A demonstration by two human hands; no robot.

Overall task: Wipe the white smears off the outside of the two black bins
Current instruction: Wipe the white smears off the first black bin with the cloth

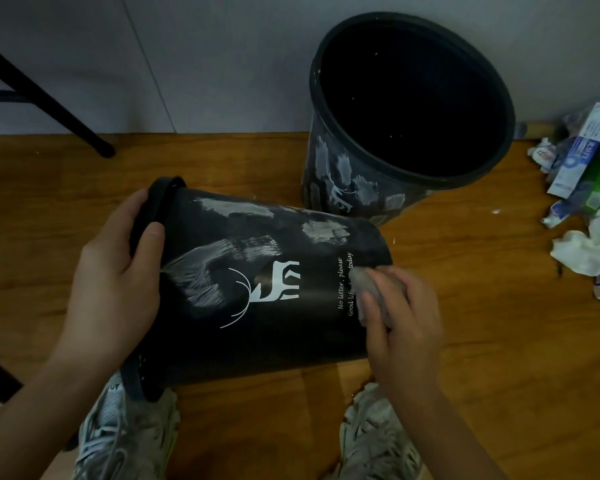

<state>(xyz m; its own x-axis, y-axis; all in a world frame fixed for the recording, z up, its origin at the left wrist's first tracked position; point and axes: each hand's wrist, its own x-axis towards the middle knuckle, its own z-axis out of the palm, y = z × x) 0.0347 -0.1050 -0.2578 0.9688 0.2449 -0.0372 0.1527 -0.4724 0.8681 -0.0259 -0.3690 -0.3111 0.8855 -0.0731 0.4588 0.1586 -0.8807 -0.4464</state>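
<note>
— Where's the bin (257,289)?
— On its side across the knees, long axis left to right, rim left, base right.
— Hands?
— Left hand (118,271) curled over the rim; right hand (400,306) bunches a cloth (368,289) against the wall near the base.
— And the smears (236,211)?
— Up and left of the cloth (left hand is nearer, but busy). Second bin (354,181) stands upright behind, smeared.

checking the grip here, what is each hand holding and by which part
The left hand grips the tipped bin by its rim, thumb on the outer wall. The right hand holds a bunched grey cloth under its fingers against the bin's wall near the base.
</note>
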